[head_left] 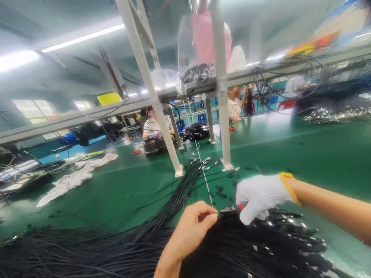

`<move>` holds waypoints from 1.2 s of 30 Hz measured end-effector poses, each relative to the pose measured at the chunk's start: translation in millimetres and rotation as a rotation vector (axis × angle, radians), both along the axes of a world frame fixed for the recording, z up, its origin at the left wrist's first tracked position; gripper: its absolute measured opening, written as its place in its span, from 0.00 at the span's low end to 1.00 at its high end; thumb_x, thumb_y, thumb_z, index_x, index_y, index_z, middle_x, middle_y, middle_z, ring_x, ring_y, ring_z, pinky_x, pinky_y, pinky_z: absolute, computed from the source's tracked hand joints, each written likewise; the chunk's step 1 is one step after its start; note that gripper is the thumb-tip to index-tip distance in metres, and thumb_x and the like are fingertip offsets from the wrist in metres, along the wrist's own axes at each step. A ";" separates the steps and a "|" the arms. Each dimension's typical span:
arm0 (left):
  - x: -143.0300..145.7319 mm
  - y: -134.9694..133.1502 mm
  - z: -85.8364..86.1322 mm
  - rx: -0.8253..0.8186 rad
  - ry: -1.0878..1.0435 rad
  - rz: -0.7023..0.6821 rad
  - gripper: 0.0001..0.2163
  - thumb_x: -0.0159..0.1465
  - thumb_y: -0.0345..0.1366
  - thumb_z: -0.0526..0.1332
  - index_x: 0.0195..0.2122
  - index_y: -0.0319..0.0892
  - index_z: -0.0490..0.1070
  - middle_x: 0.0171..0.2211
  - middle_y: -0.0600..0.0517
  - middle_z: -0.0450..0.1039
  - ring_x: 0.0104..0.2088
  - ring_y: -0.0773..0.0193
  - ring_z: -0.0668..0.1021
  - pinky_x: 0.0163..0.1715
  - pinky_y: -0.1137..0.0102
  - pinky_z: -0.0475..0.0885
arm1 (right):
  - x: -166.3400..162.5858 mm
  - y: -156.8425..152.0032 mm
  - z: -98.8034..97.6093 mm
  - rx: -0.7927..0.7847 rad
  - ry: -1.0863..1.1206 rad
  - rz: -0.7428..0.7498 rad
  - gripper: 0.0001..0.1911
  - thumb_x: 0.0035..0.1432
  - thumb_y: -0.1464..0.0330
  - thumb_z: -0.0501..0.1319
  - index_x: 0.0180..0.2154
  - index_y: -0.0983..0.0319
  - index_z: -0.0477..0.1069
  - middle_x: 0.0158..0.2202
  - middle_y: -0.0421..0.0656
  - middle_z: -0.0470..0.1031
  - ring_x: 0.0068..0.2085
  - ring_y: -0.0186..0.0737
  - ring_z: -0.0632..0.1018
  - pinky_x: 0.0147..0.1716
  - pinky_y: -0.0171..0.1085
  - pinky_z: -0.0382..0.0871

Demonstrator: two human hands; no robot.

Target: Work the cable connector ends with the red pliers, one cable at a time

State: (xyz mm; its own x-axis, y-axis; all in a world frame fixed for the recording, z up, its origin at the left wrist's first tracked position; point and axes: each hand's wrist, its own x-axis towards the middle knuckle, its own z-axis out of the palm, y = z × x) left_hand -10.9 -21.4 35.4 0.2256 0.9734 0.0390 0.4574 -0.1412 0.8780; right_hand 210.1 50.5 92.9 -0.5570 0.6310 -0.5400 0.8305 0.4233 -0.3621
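My left hand (193,226) is bare. Its thumb and forefinger pinch the end of a black cable, mostly hidden by the fingertips. My right hand (261,195), in a white knit glove with a yellow cuff, is closed around a small metal tool (229,209) with a red part at the grip. The tool's tip points left and almost meets the pinched cable end. Under both hands lies a big heap of black cables (87,249), with shiny metal connectors (271,224) fanned out at its right end.
A separate cable bundle (182,193) runs up the green table (124,185) toward a white shelf post (227,146). Small black scraps (222,193) lie near my right hand. A white cloth (72,179) lies at left. Red-handled tools (136,152) rest farther back. Other people sit across the table.
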 end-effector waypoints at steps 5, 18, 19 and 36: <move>-0.3 -0.5 -5.6 -0.058 0.044 -0.006 0.07 0.60 0.33 0.61 0.30 0.40 0.79 0.30 0.51 0.73 0.33 0.61 0.72 0.36 0.69 0.64 | -13.6 -26.8 4.0 0.462 -0.076 0.018 0.12 0.50 0.62 0.59 0.29 0.62 0.78 0.33 0.52 0.78 0.38 0.56 0.78 0.33 0.46 0.65; 8.5 1.4 -10.7 0.087 -0.057 0.125 0.05 0.58 0.32 0.63 0.30 0.40 0.79 0.28 0.51 0.72 0.31 0.62 0.72 0.35 0.68 0.64 | -4.0 -18.5 1.2 0.415 -0.073 -0.084 0.14 0.53 0.57 0.59 0.27 0.60 0.76 0.28 0.45 0.78 0.32 0.46 0.79 0.27 0.37 0.63; 8.7 2.2 -10.8 0.026 -0.151 0.158 0.04 0.57 0.33 0.64 0.30 0.39 0.78 0.28 0.51 0.72 0.30 0.63 0.71 0.34 0.68 0.64 | -4.3 -22.6 -1.7 0.505 -0.076 -0.122 0.15 0.56 0.58 0.57 0.31 0.60 0.76 0.32 0.47 0.78 0.35 0.49 0.79 0.29 0.38 0.62; 35.0 -5.0 -9.1 -0.212 -0.784 0.247 0.14 0.50 0.35 0.73 0.34 0.37 0.72 0.31 0.46 0.80 0.28 0.66 0.78 0.31 0.72 0.71 | -25.3 -54.2 -104.9 1.331 0.166 -0.376 0.10 0.63 0.64 0.55 0.37 0.60 0.73 0.30 0.46 0.76 0.32 0.47 0.75 0.35 0.42 0.58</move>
